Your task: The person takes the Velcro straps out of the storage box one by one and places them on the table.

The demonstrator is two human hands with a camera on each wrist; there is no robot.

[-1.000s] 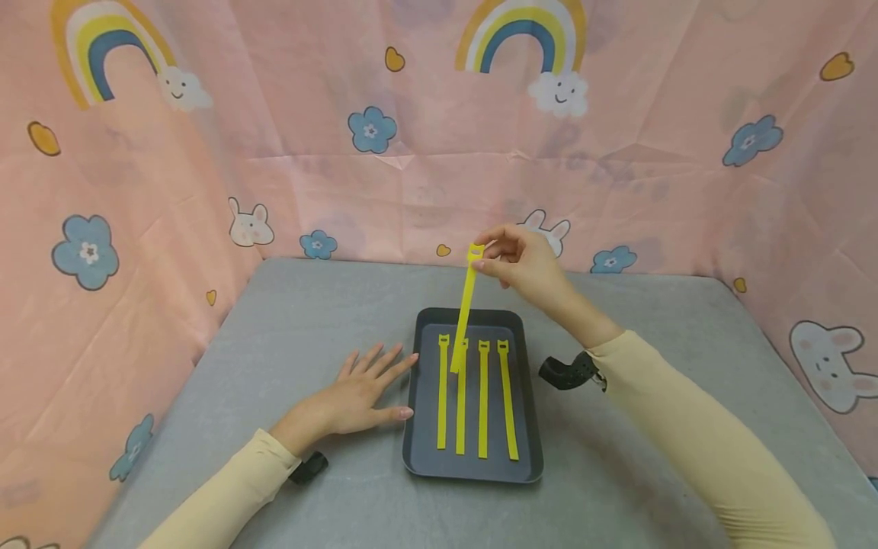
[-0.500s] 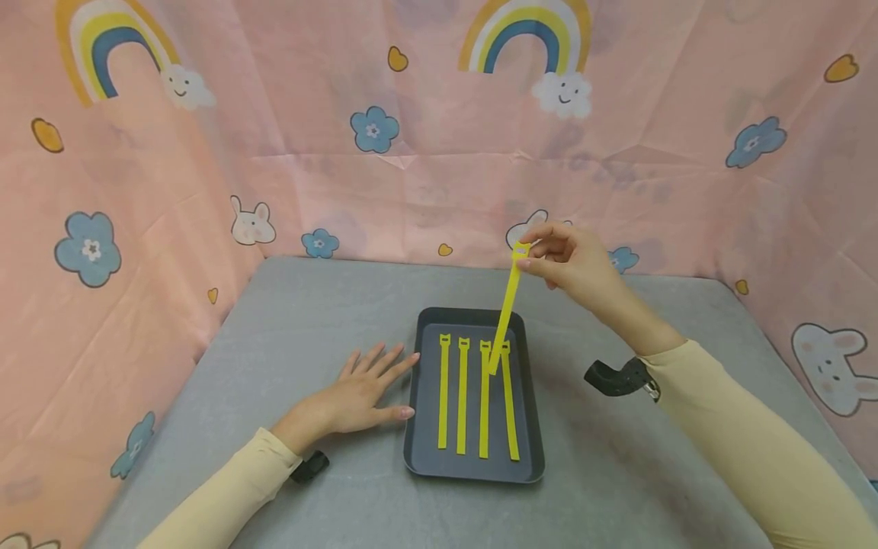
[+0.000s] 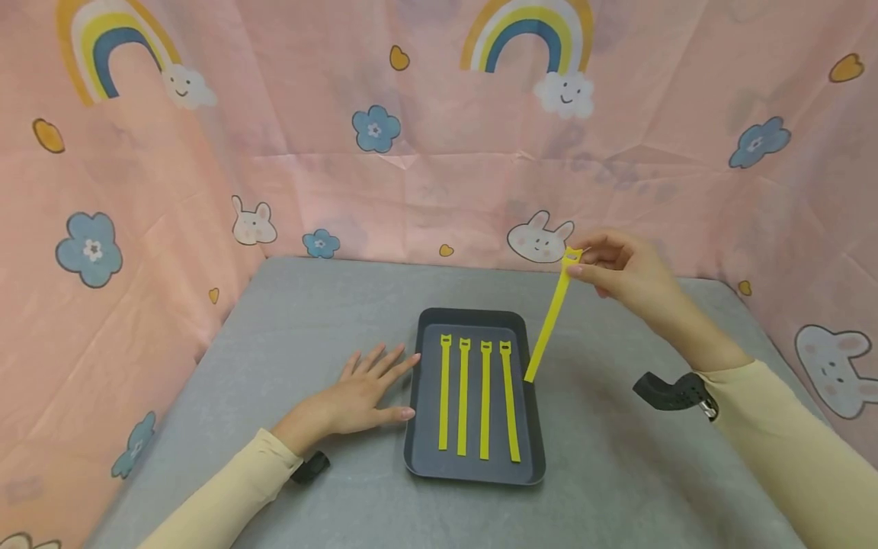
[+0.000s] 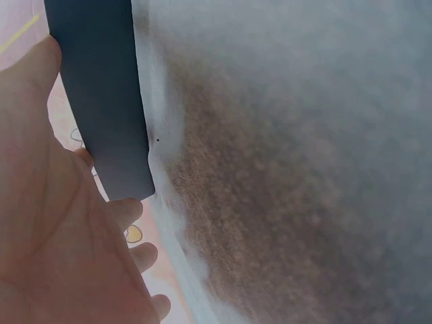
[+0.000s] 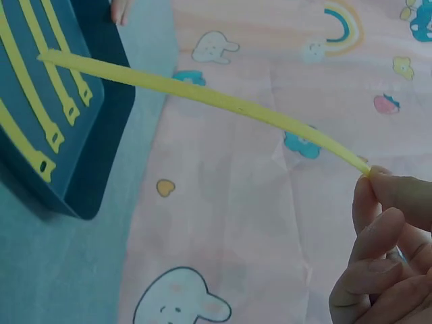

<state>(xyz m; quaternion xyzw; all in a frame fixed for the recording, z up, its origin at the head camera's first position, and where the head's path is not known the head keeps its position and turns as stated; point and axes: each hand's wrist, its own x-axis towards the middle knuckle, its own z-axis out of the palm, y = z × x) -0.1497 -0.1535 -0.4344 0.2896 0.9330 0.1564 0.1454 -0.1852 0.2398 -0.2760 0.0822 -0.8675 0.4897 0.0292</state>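
Note:
My right hand (image 3: pixel 638 278) pinches a yellow hook-and-loop cable tie (image 3: pixel 551 324) by its slotted head, between thumb and fingers. The tie hangs slanting down to the left, its tail end overlapping the right rim of the dark tray (image 3: pixel 473 316) in the head view. Seen from the right wrist, the held tie (image 5: pixel 239 106) bows slightly. Several more yellow cable ties (image 3: pixel 463 396) lie side by side in the tray, slotted heads at the far end. My left hand (image 3: pixel 353 400) has its fingers spread, index fingertip and thumb at the tray's left side (image 4: pixel 101 101).
A grey cloth (image 3: pixel 329 305) covers the table. Pink printed fabric (image 3: pixel 425 183) hangs behind it and along both sides. Black wrist-worn pieces (image 3: pixel 675 391) sit below each forearm.
My right hand has carried the pinched cable tie rightward, from over the tray's middle to its right edge. The left hand, the tray and the ties in it stay where they were.

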